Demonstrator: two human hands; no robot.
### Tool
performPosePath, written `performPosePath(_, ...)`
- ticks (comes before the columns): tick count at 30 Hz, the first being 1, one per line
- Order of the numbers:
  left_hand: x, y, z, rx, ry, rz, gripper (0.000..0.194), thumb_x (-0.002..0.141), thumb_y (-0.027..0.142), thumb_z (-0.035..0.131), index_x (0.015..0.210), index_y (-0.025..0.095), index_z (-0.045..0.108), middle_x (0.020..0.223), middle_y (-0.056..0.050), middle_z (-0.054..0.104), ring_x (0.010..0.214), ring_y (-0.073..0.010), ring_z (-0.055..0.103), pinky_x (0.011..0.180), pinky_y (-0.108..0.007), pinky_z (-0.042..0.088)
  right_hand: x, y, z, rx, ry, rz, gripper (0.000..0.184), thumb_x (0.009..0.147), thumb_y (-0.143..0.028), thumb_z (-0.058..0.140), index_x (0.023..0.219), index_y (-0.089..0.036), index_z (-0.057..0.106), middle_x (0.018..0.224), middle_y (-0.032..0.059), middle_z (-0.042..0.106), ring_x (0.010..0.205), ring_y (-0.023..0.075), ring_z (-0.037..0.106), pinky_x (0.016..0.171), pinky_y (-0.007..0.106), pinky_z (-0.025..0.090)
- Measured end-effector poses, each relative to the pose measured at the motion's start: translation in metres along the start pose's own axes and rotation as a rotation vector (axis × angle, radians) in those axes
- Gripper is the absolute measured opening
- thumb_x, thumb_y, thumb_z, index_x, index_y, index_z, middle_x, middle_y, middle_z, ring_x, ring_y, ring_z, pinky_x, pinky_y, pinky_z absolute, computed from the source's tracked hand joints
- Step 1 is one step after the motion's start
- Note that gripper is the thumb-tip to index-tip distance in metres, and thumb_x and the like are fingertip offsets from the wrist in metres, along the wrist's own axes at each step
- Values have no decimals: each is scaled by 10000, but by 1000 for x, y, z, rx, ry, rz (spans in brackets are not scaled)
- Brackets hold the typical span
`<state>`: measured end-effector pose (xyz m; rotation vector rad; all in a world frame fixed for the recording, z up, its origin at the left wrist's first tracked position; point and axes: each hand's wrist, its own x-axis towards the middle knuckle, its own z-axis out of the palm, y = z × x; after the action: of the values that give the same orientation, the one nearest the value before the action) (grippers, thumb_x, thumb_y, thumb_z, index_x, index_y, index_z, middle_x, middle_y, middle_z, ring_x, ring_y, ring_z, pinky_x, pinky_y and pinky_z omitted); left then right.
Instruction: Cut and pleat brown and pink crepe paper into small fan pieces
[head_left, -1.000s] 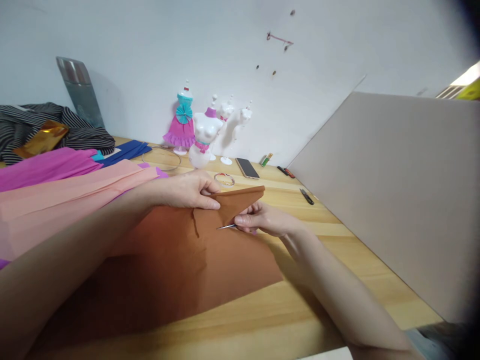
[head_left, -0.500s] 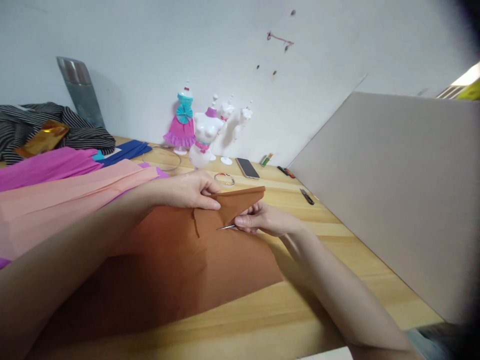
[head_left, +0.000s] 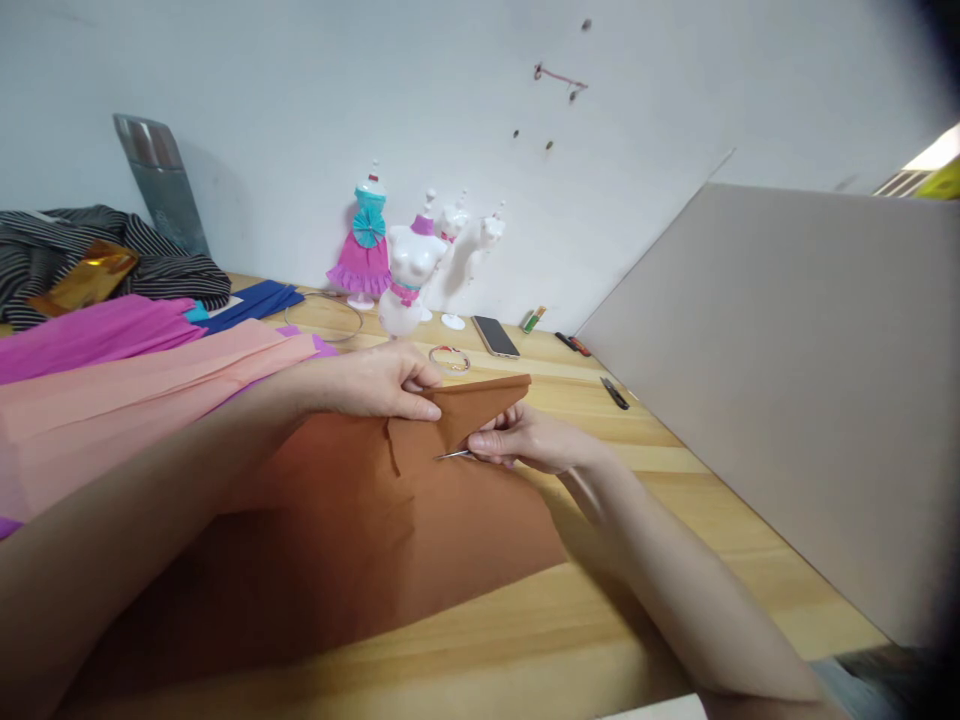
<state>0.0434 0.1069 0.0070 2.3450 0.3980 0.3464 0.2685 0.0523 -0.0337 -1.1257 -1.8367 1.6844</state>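
Note:
A large piece of brown fabric (head_left: 480,540) lies over the table in front of me, with a corner folded up at its far edge. My left hand (head_left: 386,382) pinches this fabric between thumb and fingers near the fold. In my right hand (head_left: 525,438) is a pair of small scissors (head_left: 451,455). Only their thin metal tip shows, pointing left against the fabric below the raised corner; the handles are hidden in my fingers. A short dark cut or crease runs through the fabric just below my left hand.
Small dress forms (head_left: 412,255) stand by the wall. Behind my hands lie a phone (head_left: 495,337), a ring-shaped band (head_left: 449,358) and a black cutter (head_left: 615,393). Pink and peach fabrics (head_left: 150,385) and a bottle (head_left: 161,185) are left. A grey panel (head_left: 787,380) borders the right.

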Motion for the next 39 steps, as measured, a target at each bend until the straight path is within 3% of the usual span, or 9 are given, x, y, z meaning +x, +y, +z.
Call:
performPosePath(7, -1, -7, 1, -41, -11, 25, 251, 766, 243, 539, 556, 156, 433, 506, 75, 329, 447, -48, 233, 430, -211, 163, 0, 1, -1, 101, 19, 48, 416, 660, -470, 740, 566, -134, 514, 452, -63, 443, 367, 29, 309, 361, 204, 168)
performPosePath(16, 0, -4, 0, 25, 6, 7, 334, 753, 237, 552, 534, 179, 306, 514, 76, 256, 461, -55, 229, 437, -215, 170, 0, 3, -2, 92, 21, 49, 395, 678, -452, 728, 563, -131, 529, 447, -63, 442, 363, 32, 312, 356, 201, 175)
performPosePath(27, -1, -4, 1, 4, -6, 15, 261, 755, 218, 537, 542, 165, 396, 503, 75, 309, 447, -51, 240, 433, -216, 168, 1, 2, -2, 28, -26, -20, 410, 724, -451, 694, 553, -138, 491, 470, -70, 403, 387, 28, 288, 372, 213, 158)
performPosePath(39, 0, -4, 0, 28, -4, 28, 234, 753, 201, 538, 547, 155, 439, 508, 71, 341, 452, -53, 240, 436, -221, 160, -1, 2, -2, 36, 64, 73, 409, 631, -487, 753, 634, -125, 563, 483, -55, 467, 389, 36, 343, 368, 196, 210)
